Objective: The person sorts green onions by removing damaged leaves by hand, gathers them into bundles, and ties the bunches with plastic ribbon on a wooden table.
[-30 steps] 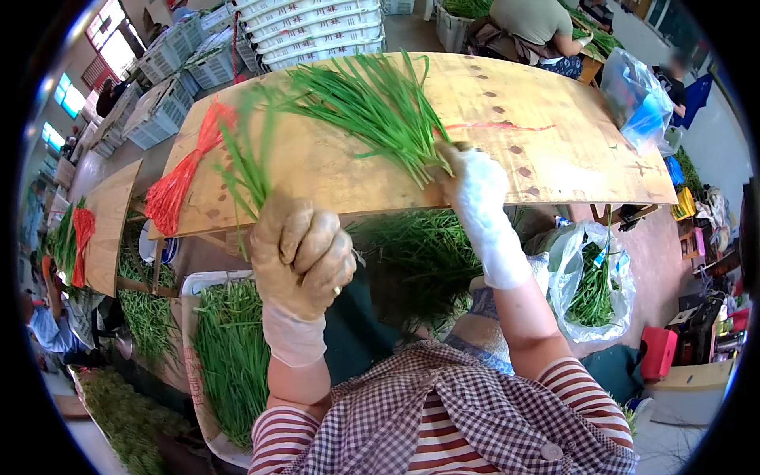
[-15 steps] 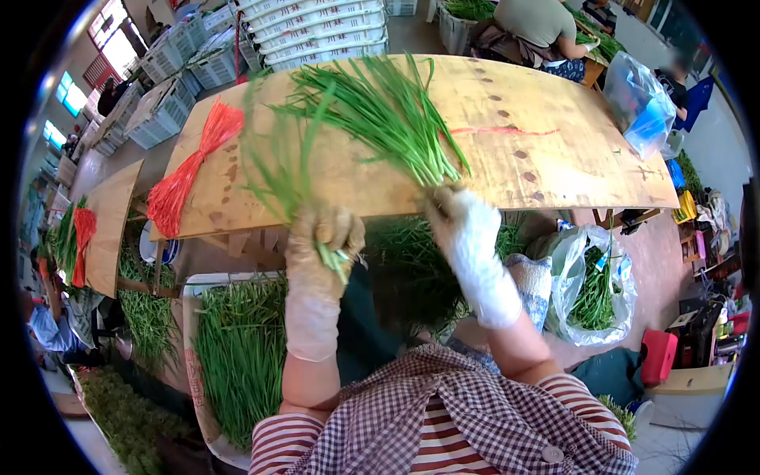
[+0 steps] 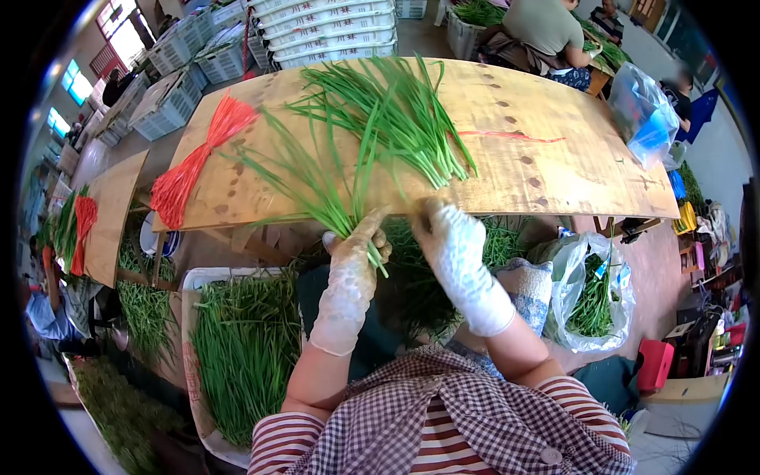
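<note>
My left hand, in a stained white glove, is closed around the lower stems of a small bunch of garlic chives. Its leaves fan up and left over the table, and the cut ends poke out below my fingers. To the right, my gloved right hand is at the table's front edge with the fingers curled together. Blur hides what they pinch, if anything. A larger pile of garlic chives lies on the wooden table beyond my hands, stem ends toward me.
A bundle of red plastic strips lies at the table's left, and a single red strip right of the pile. A white crate of greens is at lower left. A plastic bag of greens stands at right; stacked crates rise behind.
My left hand has moved right and turned, so the held bunch now leans left and shows more sharply. My right hand has shifted slightly left and down, away from the pile's stem ends.
</note>
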Available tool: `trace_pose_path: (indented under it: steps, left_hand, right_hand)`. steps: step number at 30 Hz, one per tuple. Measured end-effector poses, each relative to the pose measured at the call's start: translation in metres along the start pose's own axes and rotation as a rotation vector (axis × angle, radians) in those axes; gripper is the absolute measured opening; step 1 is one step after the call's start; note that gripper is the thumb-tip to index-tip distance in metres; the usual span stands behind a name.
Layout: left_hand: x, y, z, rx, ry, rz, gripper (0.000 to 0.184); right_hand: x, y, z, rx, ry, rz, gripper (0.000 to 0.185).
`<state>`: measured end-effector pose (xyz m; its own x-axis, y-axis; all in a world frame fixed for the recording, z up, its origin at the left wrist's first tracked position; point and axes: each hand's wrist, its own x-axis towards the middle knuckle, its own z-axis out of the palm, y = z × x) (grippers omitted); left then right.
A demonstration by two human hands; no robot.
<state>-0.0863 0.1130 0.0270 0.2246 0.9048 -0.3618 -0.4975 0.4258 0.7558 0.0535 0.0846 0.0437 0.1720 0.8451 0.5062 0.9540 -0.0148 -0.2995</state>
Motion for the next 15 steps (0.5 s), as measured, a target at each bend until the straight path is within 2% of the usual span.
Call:
trace_pose_path:
  steps: [2,3,6,7,10,11,14,15]
  left_hand:
    - [0.003,-0.004,0.007,0.085,0.107,0.005,0.023]
    - [0.006,-0.007,0.006,0.118,0.128,0.004,0.02]
    - [0.004,-0.008,0.0,0.107,0.098,-0.047,0.016]
    - [0.004,-0.01,-0.001,0.092,0.088,0.002,0.015]
    - [-0.003,-0.014,0.002,0.12,0.084,-0.023,0.014]
    - [-0.001,-0.015,-0.002,0.141,0.068,-0.012,0.014]
    - [-0.008,-0.003,0.0,0.237,0.092,0.196,0.018]
    - [0.001,-0.002,-0.021,-0.028,-0.097,0.347,0.024]
  right_hand:
    - [-0.016,-0.006,-0.003,0.193,-0.039,-0.001,0.016]
    - [-0.023,-0.005,0.004,0.357,0.015,-0.016,0.018]
    - [-0.033,-0.002,0.011,0.591,-0.177,0.235,0.023]
    - [-0.031,0.0,0.012,0.857,-0.238,0.392,0.028]
    - [-0.023,0.012,0.017,1.254,-0.552,0.666,0.032]
    - [-0.021,0.015,0.015,1.206,-0.577,0.653,0.032]
    - [-0.024,0.019,0.01,1.479,-0.601,0.791,0.028]
    - [-0.026,0.023,0.005,1.354,-0.678,0.712,0.021]
